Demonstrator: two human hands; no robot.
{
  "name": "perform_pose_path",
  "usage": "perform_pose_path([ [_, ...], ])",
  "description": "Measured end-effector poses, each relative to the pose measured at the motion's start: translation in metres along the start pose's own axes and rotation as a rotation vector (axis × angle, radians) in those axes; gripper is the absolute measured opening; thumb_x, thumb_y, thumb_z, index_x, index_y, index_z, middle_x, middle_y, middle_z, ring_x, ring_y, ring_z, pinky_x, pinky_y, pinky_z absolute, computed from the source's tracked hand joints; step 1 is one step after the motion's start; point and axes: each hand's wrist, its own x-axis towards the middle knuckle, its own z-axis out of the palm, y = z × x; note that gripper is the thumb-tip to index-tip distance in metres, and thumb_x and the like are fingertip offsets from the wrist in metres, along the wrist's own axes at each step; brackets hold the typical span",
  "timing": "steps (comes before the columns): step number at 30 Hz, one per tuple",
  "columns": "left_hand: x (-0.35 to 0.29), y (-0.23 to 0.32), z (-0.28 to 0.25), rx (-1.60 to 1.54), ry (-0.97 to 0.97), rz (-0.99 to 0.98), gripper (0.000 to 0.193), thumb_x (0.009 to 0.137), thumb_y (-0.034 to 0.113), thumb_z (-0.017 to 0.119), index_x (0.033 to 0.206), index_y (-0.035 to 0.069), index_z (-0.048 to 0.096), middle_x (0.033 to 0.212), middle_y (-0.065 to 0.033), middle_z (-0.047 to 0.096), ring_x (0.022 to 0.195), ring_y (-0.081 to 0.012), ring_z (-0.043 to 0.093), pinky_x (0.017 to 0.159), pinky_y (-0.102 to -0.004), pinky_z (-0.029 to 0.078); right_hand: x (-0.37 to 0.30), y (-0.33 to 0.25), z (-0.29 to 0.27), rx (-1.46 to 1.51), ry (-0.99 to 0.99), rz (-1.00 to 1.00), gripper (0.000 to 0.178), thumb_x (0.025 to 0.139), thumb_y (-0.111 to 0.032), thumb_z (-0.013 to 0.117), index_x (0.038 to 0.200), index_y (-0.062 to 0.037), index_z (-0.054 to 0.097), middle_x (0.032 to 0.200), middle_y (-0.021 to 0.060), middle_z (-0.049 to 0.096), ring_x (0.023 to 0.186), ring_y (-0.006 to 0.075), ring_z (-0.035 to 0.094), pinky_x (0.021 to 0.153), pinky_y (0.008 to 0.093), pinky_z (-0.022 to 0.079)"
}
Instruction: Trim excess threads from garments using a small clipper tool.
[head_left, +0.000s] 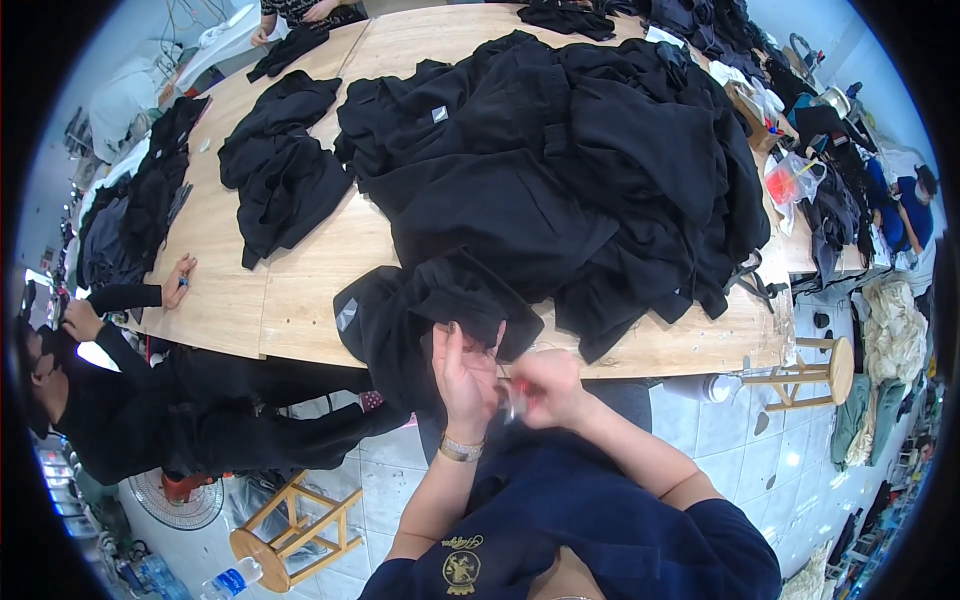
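Note:
My left hand (462, 378), palm toward me and a bracelet on its wrist, is closed on the edge of a black garment (395, 335). That garment is bunched on the table's near edge and partly hangs over it. Close beside it on the right, my right hand (550, 388) is wrapped round what look like small red-handled thread snips (516, 400). Their metal end is smeared by motion and points toward my left palm. Just beyond my hands, a large heap of black garments (500, 200) covers the middle of the table.
More black clothing (285, 170) lies left on the wooden table (300, 310). A person in black (130, 390) sits at the left edge, one hand on the tabletop. Wooden stools (825, 370) stand at right and lower left, near a fan (175, 500). A plastic drink cup (785, 183) stands far right.

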Motion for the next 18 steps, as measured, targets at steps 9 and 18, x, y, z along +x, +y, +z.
perform_pose_path([
  [9, -0.006, -0.011, -0.002, 0.147, -0.064, 0.121, 0.017, 0.096, 0.015, 0.043, 0.110, 0.007, 0.047, 0.102, -0.0040, 0.057, 0.089, -0.0104, 0.058, 0.087, -0.0294, 0.047, 0.019, -0.009, 0.007, 0.135, -0.052, 0.501, 0.010, 0.080, -0.007, 0.060, 0.083, -0.0011, 0.052, 0.060, 0.0144, 0.056, 0.051, 0.0266, 0.059, 0.047, 0.0309, 0.043],
  [18, 0.006, 0.010, 0.000, -0.043, -0.032, -0.031, 0.017, 0.097, 0.015, 0.043, 0.111, 0.007, 0.048, 0.107, -0.0081, 0.058, 0.102, -0.0187, 0.057, 0.097, -0.0466, 0.044, 0.002, -0.006, 0.000, 0.048, -0.060, 0.108, 0.011, 0.069, -0.002, 0.066, 0.073, -0.0058, 0.056, 0.055, 0.0091, 0.053, 0.046, 0.0236, 0.056, 0.044, 0.0312, 0.042],
])
